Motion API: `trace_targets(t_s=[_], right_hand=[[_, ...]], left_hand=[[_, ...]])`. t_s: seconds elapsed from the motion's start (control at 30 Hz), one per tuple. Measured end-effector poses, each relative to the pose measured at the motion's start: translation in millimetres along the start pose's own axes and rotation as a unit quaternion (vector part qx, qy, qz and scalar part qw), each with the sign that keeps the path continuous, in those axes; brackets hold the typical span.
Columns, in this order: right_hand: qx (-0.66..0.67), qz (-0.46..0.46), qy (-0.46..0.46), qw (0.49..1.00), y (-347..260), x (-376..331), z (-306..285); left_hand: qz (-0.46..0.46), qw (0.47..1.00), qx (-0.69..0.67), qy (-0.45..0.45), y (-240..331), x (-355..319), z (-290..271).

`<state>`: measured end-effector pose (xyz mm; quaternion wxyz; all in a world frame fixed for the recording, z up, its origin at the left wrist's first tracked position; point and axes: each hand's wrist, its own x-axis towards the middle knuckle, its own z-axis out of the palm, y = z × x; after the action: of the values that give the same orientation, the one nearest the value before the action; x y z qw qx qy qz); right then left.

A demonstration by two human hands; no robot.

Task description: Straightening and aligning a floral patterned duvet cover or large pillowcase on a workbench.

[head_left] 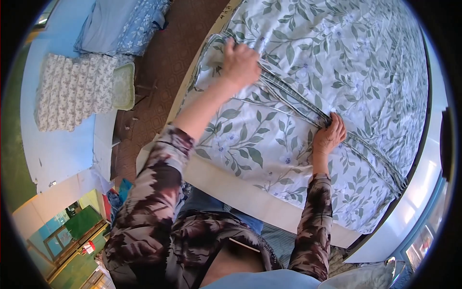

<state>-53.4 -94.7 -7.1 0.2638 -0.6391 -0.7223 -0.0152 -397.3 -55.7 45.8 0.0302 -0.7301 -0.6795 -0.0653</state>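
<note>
A wide white cotton-like fabric printed with grey-green leaves and pale blue flowers spreads from the centre to the upper right of the frame, over a cream-topped bench. A narrow gathered band of green-and-white striped edging runs diagonally across it, from upper centre toward the right.

Of the person's 2 hands, the left hand is at upper centre, blurred, its fingers bent over the upper-left end of the band; I cannot tell whether it grips or only presses. The right hand, right of centre, is grasping the band between thumb and fingers. Both forearms wear sleeves in a brown, black and cream pattern.

At the left of the frame, a cream quilted cloth with small floral sprigs lies on a pale blue surface, just beside a pale green rectangular tray. Blue floral folded cloth sits at upper left.
</note>
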Motion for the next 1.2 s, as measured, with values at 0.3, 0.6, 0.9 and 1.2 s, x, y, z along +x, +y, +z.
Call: trace_targets(t_s=[0.3,0.6,0.9,1.2], right_hand=[[-0.024,-0.008,-0.024,0.999,-2,1,1],[-0.026,-0.01,-0.026,0.999,-2,2,3],[-0.044,-0.019,-0.019,0.999,-10,2,-4],[-0.047,-0.003,-0.032,0.998,0,2,3]], left_hand=[[0.015,0.983,-0.013,0.184,-98,-42,-26],[-0.001,0.957,-0.069,0.28,-88,-81,3],[-0.007,0.947,-0.091,0.306,-89,-84,3],[-0.008,0.952,-0.11,0.284,-96,-73,3]])
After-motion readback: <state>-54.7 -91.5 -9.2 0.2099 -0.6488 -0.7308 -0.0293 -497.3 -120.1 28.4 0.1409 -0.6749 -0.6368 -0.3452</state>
